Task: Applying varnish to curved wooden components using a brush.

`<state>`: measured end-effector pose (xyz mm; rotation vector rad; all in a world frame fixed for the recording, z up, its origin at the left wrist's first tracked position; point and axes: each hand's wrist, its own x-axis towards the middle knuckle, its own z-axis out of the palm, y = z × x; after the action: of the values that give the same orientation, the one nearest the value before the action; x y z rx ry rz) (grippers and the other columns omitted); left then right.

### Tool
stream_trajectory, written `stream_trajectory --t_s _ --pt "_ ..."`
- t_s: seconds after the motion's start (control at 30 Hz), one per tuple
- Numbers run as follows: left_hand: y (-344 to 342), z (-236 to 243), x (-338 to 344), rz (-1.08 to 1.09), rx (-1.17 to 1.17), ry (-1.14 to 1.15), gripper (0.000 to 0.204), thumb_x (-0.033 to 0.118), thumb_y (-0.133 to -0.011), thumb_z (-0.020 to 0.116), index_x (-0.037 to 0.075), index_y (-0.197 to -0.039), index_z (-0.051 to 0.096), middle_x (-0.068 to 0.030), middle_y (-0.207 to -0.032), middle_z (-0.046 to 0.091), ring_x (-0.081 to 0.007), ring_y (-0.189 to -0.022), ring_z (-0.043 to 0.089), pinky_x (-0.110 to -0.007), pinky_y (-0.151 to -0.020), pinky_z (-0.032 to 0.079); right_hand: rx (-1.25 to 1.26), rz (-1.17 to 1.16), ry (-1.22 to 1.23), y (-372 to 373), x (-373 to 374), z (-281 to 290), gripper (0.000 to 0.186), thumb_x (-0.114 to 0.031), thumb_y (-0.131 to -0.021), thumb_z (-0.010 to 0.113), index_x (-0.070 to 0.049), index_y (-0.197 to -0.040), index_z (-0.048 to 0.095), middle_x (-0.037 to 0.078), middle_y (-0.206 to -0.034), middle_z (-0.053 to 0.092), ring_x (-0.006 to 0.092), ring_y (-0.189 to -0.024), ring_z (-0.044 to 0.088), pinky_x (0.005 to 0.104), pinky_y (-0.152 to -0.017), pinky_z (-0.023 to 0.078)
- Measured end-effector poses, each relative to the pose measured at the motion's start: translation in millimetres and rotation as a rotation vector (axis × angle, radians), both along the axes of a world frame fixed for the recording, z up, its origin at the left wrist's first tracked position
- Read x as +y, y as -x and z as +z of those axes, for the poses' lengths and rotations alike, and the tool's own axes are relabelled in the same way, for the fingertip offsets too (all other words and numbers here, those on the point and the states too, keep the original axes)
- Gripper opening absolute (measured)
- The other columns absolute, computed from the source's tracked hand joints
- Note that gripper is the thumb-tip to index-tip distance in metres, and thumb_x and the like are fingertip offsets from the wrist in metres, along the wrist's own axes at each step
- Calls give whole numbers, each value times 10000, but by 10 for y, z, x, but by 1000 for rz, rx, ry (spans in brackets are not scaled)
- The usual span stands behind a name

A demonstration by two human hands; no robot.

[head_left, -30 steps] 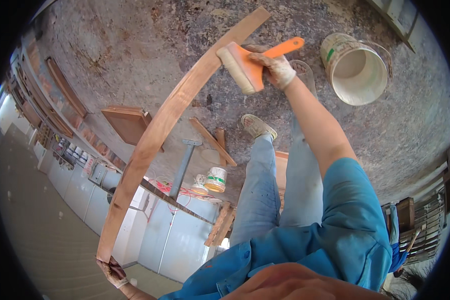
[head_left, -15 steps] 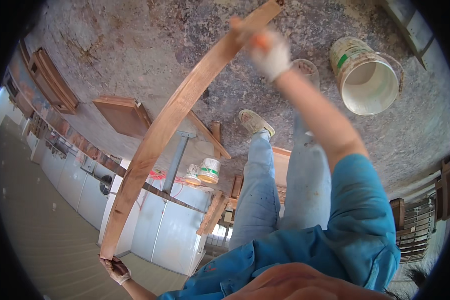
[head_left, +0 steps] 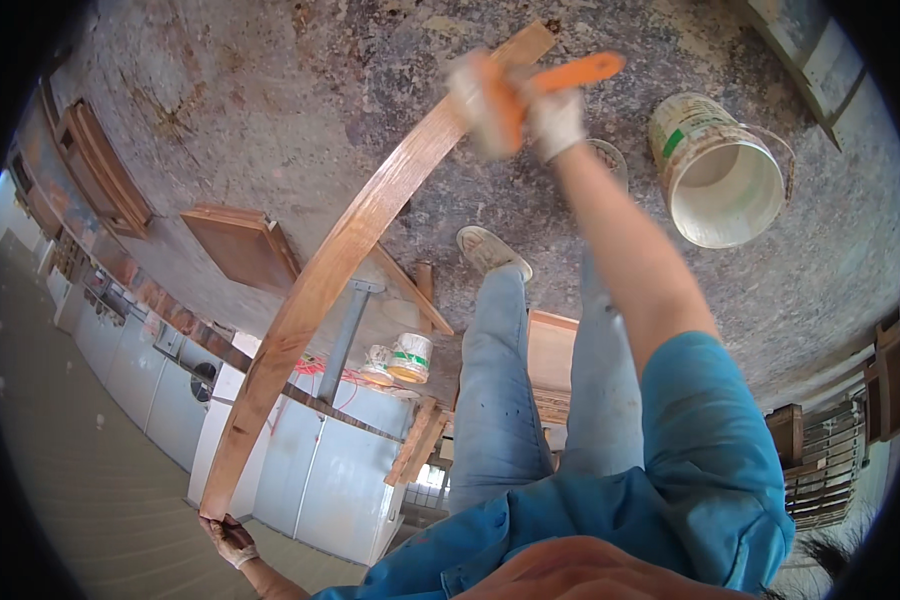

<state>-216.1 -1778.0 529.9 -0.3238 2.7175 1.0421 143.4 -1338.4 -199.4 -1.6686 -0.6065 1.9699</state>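
A long wooden board (head_left: pixel 315 275) runs from the lower left up to the top middle, bent by the lens. Its near end is pinched by my left hand (head_left: pixel 230 540), gloved and darkly stained at the fingers. At the far end, my right hand (head_left: pixel 553 118) in a white glove is closed on a wide paintbrush (head_left: pixel 505 105) with an orange handle and pale bristles. The bristles are blurred and lie over or just beside the board; contact is hard to tell. A wet-looking shine covers the board's upper stretch.
On the stained floor at the right stands a white bucket (head_left: pixel 725 195) with a wire handle. Wooden panels (head_left: pixel 238 245) lie at the left. Two smaller tubs (head_left: pixel 410 357) stand near a grey metal post (head_left: pixel 346 340). A slatted wooden rack (head_left: pixel 822 470) is at the lower right.
My right hand has turned the paintbrush, so its orange handle now points right and its bristles show at the board's left side. The shine on the upper board is more visible. My left hand keeps its grip.
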Motion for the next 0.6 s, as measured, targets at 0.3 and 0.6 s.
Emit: stream_trajectory --t_s 0.3,0.6 --pt "266 -251 -374 -192 -68 -153 517 93 -908 572 31 -1384 382 -112 -1151 574 -157 -915 566 -216 -790 439 -285 407 -506 526 -137 577 350 -398 -779 712 -80 -926 719 142 -753 675 195 -626 639 331 -558 516" --pt "177 -186 -469 -320 -37 -298 571 131 -930 554 39 -1444 324 -112 -1252 530 -156 -944 541 -228 -825 422 269 247 -1000 1725 -1777 3797 254 -29 -686 738 -38 -937 702 51 -767 658 167 -631 579 273 -628 503"
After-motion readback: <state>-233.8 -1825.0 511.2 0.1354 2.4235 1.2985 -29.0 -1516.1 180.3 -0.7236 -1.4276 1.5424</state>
